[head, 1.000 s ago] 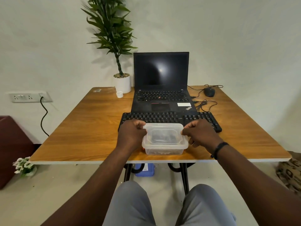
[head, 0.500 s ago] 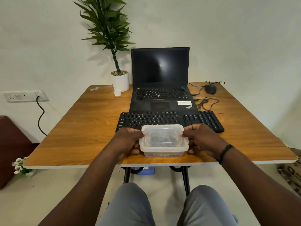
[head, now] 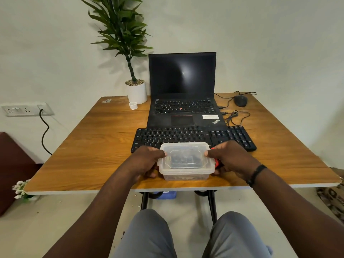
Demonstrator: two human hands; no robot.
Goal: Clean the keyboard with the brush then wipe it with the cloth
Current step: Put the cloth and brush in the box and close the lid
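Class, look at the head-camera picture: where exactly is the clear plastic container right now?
The clear plastic container sits at the near edge of the table, centred just in front of the black keyboard, gripped between the left hand and right hand.

Open laptop (head: 183, 101), potted plant (head: 135, 90), mouse (head: 240, 100) on table (head: 89, 146).
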